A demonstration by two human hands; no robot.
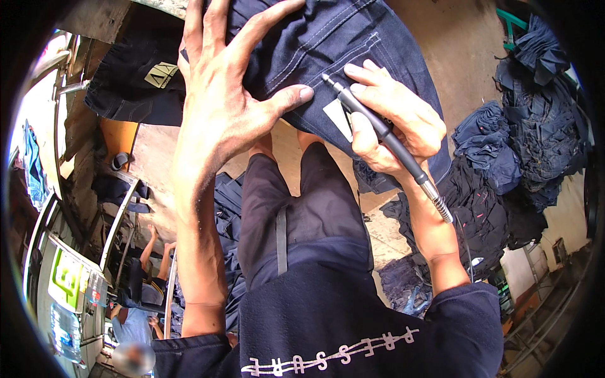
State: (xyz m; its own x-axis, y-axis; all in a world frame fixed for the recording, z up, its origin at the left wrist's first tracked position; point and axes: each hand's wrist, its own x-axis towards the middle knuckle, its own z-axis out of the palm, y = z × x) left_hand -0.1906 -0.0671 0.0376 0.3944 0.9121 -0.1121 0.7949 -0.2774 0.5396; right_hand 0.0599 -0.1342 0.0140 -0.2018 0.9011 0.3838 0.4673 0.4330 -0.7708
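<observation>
Now I look down through the head camera, and both hands are busy on a dark blue pair of jeans (353,38) that lies over a work surface at the top of the view. My left hand (220,94) is spread flat on the denim, the fingers wide open and pressing; it grips nothing, only holds the cloth down. The thumb reaches toward the right, almost to the tip of the tool.

My right hand (397,120) is closed around a slim black pen-shaped tool (378,129), held like a pencil, and its metal tip touches the denim near a line of pale stitching. From the back end of the tool a springy metal sleeve and a thin cable run down past the wrist. Just beside the tool, partly under the fingers, there is a small white tag (337,116) on the cloth.

I judge the denim to be heavy for cloth and rather stiff, but it can still fold and slide, so a flat palm near the working point seems the best hold. The tool looks light and rigid; I would take it low on the barrel, close to the tip, for control.

On the right, well apart, piles of dark garments (523,126) lie stacked. At the lower left another person sits, only partly visible.
</observation>
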